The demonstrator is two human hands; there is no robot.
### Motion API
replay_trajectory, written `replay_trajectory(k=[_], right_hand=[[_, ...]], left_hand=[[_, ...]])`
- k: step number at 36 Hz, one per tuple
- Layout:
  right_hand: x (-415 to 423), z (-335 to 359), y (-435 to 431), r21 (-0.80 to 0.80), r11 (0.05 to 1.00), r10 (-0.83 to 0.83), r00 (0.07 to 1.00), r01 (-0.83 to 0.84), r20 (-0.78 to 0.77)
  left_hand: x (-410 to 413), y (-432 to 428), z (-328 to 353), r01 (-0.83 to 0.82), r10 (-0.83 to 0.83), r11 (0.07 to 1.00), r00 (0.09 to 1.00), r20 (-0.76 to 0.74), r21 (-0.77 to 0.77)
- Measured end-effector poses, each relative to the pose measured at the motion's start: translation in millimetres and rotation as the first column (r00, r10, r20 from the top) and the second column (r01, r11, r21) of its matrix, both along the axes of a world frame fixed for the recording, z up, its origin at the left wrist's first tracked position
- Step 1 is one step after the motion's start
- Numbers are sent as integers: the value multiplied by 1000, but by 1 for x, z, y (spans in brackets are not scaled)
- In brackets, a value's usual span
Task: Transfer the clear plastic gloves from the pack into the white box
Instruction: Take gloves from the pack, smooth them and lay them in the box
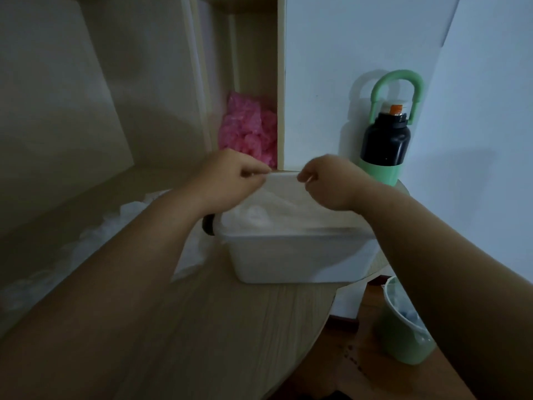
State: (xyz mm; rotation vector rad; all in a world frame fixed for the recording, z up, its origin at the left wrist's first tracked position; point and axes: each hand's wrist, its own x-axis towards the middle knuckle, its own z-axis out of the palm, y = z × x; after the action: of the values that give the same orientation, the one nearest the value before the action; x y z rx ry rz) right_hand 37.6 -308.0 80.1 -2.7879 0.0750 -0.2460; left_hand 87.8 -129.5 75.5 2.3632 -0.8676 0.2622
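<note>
A smooth, matt white plastic box (294, 255) sits on a pale round tabletop (230, 327) with visible wood grain. Above it, a thin, filmy clear plastic glove (284, 186). Nearby, a matt black bottle (385, 142) with a green handle, and crinkled pink plastic (248, 128).

Dim room, low light. White wall (375, 47) at right rear. Pale wood shelf unit (281, 90) at left rear, with open compartments, the narrow one just beside the wall. Round wood-grain table (230, 336) in front. Reddish-brown floor (363, 342) below the table's right edge.
</note>
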Motion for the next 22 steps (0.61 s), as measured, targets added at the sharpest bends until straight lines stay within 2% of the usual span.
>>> replay_trajectory(k=[5,8,11,14,18,22], right_hand=[[-5,-5,59,118,985,93,961,-127,260],[-13,-14,106,148,955,193,919,-256,343],[-23,-30,150,190,890,316,860,-415,400],[-22,-54,182,271,847,371,874,-457,312],[-6,-94,191,386,866,306,948,-317,89],[2,-124,187,402,873,334,939,-277,-78]], left_hand=[[-12,51,-12,-178,206,948,975,81,-263],[-20,91,-32,-267,319,918,936,147,-294],[-25,131,-60,-329,364,902,928,82,-279],[-33,159,-88,-385,396,913,916,68,-135],[-39,175,-114,-428,433,883,901,18,193],[-34,180,-133,-429,432,869,901,43,249]])
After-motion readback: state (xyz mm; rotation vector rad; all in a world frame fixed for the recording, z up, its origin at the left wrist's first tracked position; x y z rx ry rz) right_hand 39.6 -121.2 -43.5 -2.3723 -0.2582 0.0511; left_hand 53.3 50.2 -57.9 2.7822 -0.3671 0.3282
